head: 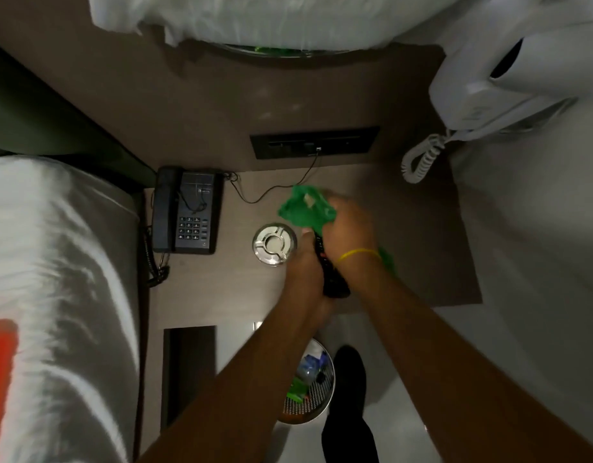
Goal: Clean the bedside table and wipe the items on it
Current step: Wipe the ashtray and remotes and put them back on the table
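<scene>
Over the brown bedside table (221, 289), my left hand (307, 269) grips a black remote control (333, 279) by its lower end. My right hand (350, 228), with a yellow band at the wrist, presses a bunched green cloth (303, 208) against the remote's upper end, which the cloth hides. A round metal ashtray (274, 243) sits on the table just left of my hands. A black desk telephone (185, 212) stands at the table's back left corner, its cord hanging over the left edge.
A dark socket panel (315, 142) is set in the wall behind, with a thin cable (275, 188) trailing onto the table. White bedding lies left (54, 279) and right (529, 262). A white wall phone (489, 85) hangs at upper right. A waste bin (308, 382) stands on the floor below.
</scene>
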